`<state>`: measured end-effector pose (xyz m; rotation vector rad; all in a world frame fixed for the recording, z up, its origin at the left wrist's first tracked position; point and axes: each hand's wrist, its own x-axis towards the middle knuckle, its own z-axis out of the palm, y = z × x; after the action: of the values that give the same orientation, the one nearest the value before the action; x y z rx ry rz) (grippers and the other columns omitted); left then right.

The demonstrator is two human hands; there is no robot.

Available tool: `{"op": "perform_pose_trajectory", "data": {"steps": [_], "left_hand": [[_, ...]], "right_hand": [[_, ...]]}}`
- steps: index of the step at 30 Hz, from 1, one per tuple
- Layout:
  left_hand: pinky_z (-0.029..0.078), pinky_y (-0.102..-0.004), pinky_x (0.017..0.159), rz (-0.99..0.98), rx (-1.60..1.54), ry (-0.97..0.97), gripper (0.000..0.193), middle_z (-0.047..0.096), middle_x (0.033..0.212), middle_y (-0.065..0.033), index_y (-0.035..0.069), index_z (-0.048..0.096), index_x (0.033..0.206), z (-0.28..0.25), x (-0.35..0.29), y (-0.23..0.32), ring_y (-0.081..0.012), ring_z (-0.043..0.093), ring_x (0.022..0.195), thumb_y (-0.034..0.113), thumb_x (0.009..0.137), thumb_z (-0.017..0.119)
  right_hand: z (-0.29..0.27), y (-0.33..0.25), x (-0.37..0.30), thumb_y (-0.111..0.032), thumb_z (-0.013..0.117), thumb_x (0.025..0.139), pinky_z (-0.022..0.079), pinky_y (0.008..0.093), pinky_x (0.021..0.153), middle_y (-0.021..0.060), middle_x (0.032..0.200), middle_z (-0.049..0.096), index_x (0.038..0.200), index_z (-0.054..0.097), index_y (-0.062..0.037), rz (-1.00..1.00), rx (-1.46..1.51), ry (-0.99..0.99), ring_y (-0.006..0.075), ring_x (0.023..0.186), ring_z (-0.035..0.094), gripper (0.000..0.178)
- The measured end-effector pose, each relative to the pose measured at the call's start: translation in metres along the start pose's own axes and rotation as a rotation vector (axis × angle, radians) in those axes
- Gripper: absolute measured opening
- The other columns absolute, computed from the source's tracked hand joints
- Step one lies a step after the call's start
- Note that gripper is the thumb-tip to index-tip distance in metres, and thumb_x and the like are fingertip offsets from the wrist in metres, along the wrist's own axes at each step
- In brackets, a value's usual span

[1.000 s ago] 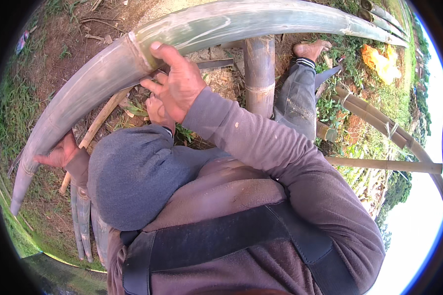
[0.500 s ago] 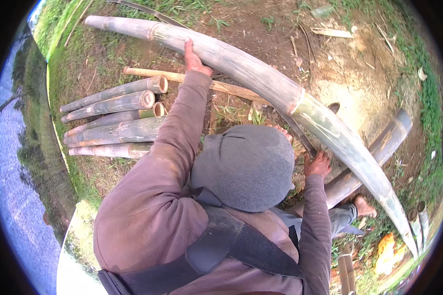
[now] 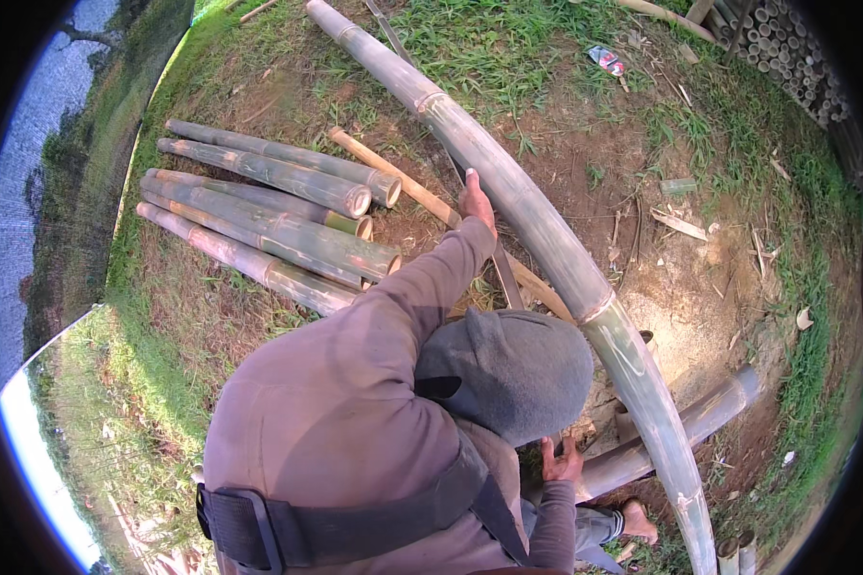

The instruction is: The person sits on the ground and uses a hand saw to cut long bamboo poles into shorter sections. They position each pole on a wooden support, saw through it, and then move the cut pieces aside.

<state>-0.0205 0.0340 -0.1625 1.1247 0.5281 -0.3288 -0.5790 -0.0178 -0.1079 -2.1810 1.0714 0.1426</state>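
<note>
A long, thick greenish-grey bamboo pole (image 3: 527, 196) runs from the upper left to the lower right. My left hand (image 3: 477, 206) grips its near side, thumb up along the surface; the other fingers are hidden. Under the pole passes a long, dark, flat strip (image 3: 506, 278), which goes out of sight behind rounded grey cloth (image 3: 508, 374) between my arms. Lower down, my right hand (image 3: 563, 462) has curled fingers beside the end of a second bamboo pole (image 3: 681, 436), which lies crosswise beneath the long one. What is between those fingers is hard to see.
Several cut bamboo lengths (image 3: 278, 230) lie side by side on the left. A pale wooden stick (image 3: 393, 172) rests between them and the long pole. Stacked bamboo (image 3: 781, 43) stands at the far right. Grass, chips and a bare foot (image 3: 638, 522) are also in view.
The view has turned and shifted. My left hand is still on the long pole, while my right hand is now lower, near the end of the second pole.
</note>
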Motion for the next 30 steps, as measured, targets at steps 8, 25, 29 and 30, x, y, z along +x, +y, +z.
{"op": "perform_pose_trajectory", "data": {"steps": [8, 25, 29, 30], "left_hand": [[0.044, -0.0473, 0.113, 0.288, 0.704, 0.356, 0.067, 0.057, 0.137, -0.0296, -0.004, 0.052, 0.140, -0.012, -0.054, 0.003, -0.0394, 0.057, 0.126, 0.024, 0.086, 0.081], [0.031, -0.0278, 0.046, -0.328, -0.225, 0.048, 0.048, 0.036, 0.065, 0.0052, 0.021, 0.044, 0.087, -0.054, -0.059, 0.067, -0.0103, 0.038, 0.051, 0.064, 0.095, 0.065], [0.039, -0.0282, 0.048, -0.124, -0.293, 0.062, 0.043, 0.047, 0.073, 0.0043, 0.018, 0.053, 0.099, -0.037, -0.021, 0.100, -0.0095, 0.042, 0.053, 0.060, 0.104, 0.055], [0.041, -0.0284, 0.049, -0.078, -0.291, 0.069, 0.041, 0.050, 0.075, 0.0035, 0.016, 0.056, 0.103, -0.030, -0.016, 0.111, -0.0096, 0.043, 0.053, 0.057, 0.106, 0.053]], "right_hand": [[-0.068, 0.018, -0.096, -0.042, 0.081, 0.087, 0.052, 0.0532, 0.059, 0.0198, 0.071, 0.066, 0.094, 0.066, -0.0057, -0.028, -0.234, 0.096, 0.0440, 0.066, 0.068, 0.040], [-0.160, 0.123, -0.119, -0.043, 0.077, 0.091, 0.049, 0.0548, 0.079, 0.0227, 0.096, 0.064, 0.103, 0.061, -0.0058, 0.046, -0.485, 0.292, 0.0472, 0.093, 0.064, 0.042], [-0.149, 0.064, -0.083, -0.042, 0.068, 0.098, 0.049, 0.0545, 0.084, 0.0249, 0.103, 0.063, 0.121, 0.064, 0.0003, -0.081, -0.415, 0.236, 0.0469, 0.096, 0.062, 0.049], [-0.145, 0.054, -0.072, -0.043, 0.068, 0.098, 0.049, 0.0545, 0.083, 0.0255, 0.103, 0.062, 0.127, 0.065, 0.0021, -0.210, -0.318, 0.286, 0.0473, 0.094, 0.062, 0.054]]}}
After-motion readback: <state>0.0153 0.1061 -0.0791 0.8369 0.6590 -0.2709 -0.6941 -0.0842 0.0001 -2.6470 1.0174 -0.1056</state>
